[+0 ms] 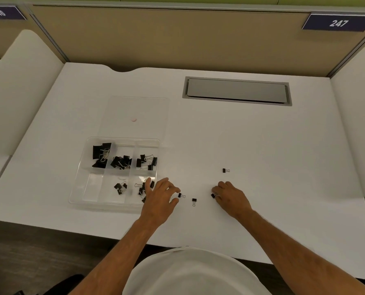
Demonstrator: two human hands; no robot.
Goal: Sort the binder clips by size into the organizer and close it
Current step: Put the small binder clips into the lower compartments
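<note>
A clear plastic organizer (79, 188) lies open on the white desk, its lid (134, 109) folded back flat behind it. Black binder clips fill its compartments: large ones (100, 155) at the back left, medium ones (122, 162) in the back middle, smaller ones (147, 160) at the back right and tiny ones (119, 188) in the front row. My left hand (159, 199) rests by the organizer's front right corner, fingers spread beside a tiny loose clip (180, 195). Another tiny clip (194, 201) lies between my hands. My right hand (230, 196) pinches a tiny clip (213, 195). A further clip (225, 170) lies behind it.
A grey cable hatch (236, 91) is set into the desk at the back right. Beige partition walls enclose the desk behind and at both sides. The desk's front edge (92, 227) runs just below my forearms.
</note>
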